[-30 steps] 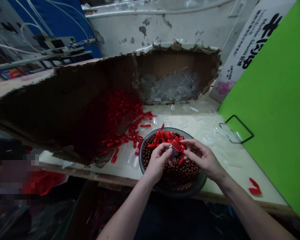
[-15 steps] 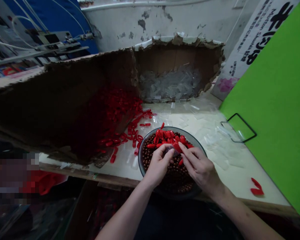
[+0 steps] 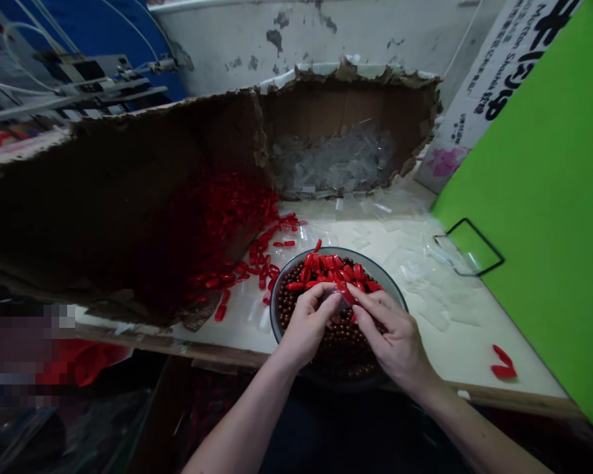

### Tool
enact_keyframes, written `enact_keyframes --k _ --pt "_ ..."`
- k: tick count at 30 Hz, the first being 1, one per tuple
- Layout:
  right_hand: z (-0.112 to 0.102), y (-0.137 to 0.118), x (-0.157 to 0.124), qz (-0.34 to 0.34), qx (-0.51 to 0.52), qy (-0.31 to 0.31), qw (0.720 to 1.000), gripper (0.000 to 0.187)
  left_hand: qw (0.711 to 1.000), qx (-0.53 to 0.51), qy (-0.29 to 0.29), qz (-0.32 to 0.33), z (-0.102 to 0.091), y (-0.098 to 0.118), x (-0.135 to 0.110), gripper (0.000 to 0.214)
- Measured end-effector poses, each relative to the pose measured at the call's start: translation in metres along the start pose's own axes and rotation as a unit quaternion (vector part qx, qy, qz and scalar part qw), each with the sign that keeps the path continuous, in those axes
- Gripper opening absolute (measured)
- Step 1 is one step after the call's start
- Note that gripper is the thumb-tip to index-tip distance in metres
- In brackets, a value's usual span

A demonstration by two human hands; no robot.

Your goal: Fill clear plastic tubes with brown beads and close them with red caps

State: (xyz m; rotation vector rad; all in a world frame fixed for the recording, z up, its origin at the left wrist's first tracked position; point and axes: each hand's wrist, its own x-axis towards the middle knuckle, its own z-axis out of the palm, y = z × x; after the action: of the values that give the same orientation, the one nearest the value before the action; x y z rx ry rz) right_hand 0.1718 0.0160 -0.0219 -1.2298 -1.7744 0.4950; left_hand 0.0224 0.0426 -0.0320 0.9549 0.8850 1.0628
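A round dark bowl (image 3: 279,289) near the table's front edge holds small brown beads (image 3: 348,345) with a heap of red plastic caps (image 3: 333,270) on the far side. Over the bowl, my left hand (image 3: 306,324) and my right hand (image 3: 393,332) meet fingertip to fingertip. Both pinch a small clear plastic piece (image 3: 340,297) with a red cap at it. Fingers of both hands are closed on it.
A torn cardboard box (image 3: 128,191) lies open behind, spilling red caps (image 3: 237,230) at left and holding clear plastic pieces (image 3: 331,164) at right. Clear pieces litter the white table (image 3: 449,329). A green panel (image 3: 548,217) stands at right; two red caps (image 3: 501,363) lie beside it.
My right hand has moved left and closer to my left hand over the bowl. The view has shifted slightly; the pinched piece stays between the fingertips.
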Motion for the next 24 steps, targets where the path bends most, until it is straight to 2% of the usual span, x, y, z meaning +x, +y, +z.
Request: enact_keyframes --k 5,9,11,13,15,17,18,19,22,24 --pt "-0.006 0.002 0.007 0.009 -0.006 -0.023 1.000 0.031 0.999 -0.025 0.003 -0.045 -0.003 -0.001 -0.001 0.030" --pt "-0.009 0.005 0.023 0.038 0.036 0.011 0.999 0.025 0.994 -0.006 -0.060 -0.087 -0.003 0.002 -0.007 0.030" --pt "-0.008 0.004 0.033 0.070 0.104 -0.037 0.991 0.030 0.989 0.012 -0.102 -0.105 -0.001 0.003 -0.011 0.030" --pt "-0.004 0.002 0.042 0.116 0.215 -0.123 0.962 0.039 0.982 0.034 -0.144 -0.115 0.003 0.006 -0.015 0.031" --pt "-0.001 -0.002 0.046 0.176 0.338 -0.200 0.903 0.048 0.975 0.051 -0.176 -0.123 0.006 0.010 -0.018 0.033" --pt "0.002 -0.005 0.046 0.229 0.425 -0.244 0.841 0.052 0.970 0.061 -0.193 -0.132 0.008 0.014 -0.021 0.034" --pt "0.003 -0.007 0.044 0.245 0.448 -0.252 0.822 0.053 0.968 0.067 -0.199 -0.135 0.008 0.016 -0.023 0.034" --pt "0.003 -0.007 0.042 0.250 0.455 -0.248 0.818 0.052 0.967 0.072 -0.202 -0.137 0.008 0.017 -0.025 0.034" --pt "0.006 -0.007 0.035 0.218 0.425 -0.198 0.856 0.048 0.967 0.085 -0.202 -0.131 0.009 0.017 -0.029 0.034" --pt "0.010 -0.008 0.031 0.201 0.396 -0.135 0.886 0.047 0.970 0.082 -0.194 -0.121 0.010 0.014 -0.030 0.033"
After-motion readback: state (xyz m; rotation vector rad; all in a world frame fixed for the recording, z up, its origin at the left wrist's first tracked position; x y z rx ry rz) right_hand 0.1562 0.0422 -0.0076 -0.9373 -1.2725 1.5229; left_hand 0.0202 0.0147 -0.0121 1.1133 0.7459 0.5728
